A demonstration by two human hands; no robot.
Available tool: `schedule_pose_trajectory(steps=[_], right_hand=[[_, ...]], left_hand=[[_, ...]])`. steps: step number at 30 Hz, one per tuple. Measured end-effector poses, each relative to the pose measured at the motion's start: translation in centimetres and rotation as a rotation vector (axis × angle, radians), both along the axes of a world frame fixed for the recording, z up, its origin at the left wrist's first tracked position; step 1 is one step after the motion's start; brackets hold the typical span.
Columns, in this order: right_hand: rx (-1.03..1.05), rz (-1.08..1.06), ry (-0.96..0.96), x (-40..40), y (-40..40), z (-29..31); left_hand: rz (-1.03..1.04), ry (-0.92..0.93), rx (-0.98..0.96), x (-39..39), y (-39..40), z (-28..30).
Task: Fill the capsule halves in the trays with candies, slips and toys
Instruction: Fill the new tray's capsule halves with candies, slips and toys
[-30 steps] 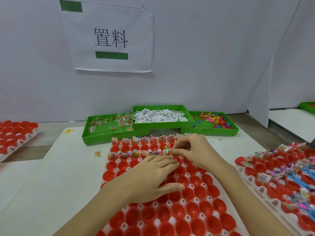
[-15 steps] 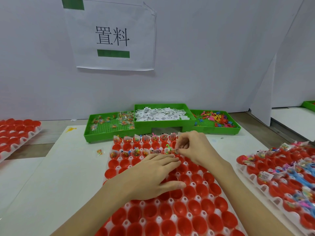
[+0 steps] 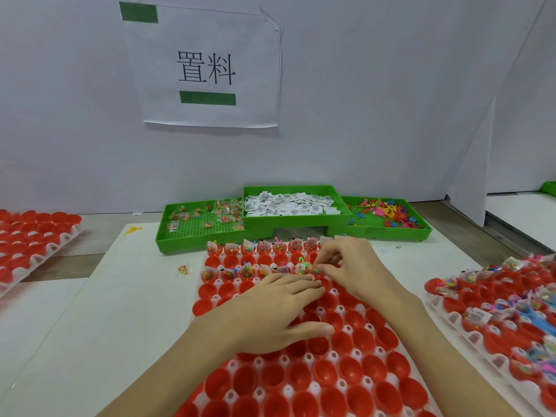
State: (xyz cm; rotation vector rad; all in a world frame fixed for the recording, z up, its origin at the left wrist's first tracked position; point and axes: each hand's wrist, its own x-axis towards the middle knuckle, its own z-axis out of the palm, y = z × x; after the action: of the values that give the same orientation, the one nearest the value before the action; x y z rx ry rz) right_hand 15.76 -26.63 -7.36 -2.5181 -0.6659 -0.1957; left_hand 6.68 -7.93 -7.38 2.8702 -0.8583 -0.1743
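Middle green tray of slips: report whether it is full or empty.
Far from empty: the middle green tray holds a heap of white printed slips covering its floor, though not piled above the rim.

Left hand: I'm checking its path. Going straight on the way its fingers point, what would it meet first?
Probably the right hand, just beyond the left hand fingertips; depth is unclear.

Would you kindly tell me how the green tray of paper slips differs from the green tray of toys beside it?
The slip tray sits raised, its ends resting on its neighbours; the toy tray sits lower, on the table. The slip tray holds white printed slips, heaped across most of its floor; the toy tray holds small multicoloured toys, with bare mesh floor showing in front. Both are the same green and stand against the wall.
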Motion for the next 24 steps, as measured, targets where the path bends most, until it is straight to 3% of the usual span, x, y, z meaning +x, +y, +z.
schedule_pose_trajectory(steps=[9, 20, 24], right_hand=[[0.093, 0.021, -0.042, -0.2, -1.0, -0.2], [0.021, -0.034, 0.042, 0.1, 0.6, 0.1], [0.121, -0.014, -0.007, -0.3, -0.3, 0.3]], left_hand=[[0.002, 0.037, -0.014, 0.1, 0.2, 0.0], [0.002, 0.055, -0.013, 0.1, 0.2, -0.1], [-0.003, 0.047, -0.024, 0.3, 0.3, -0.1]])
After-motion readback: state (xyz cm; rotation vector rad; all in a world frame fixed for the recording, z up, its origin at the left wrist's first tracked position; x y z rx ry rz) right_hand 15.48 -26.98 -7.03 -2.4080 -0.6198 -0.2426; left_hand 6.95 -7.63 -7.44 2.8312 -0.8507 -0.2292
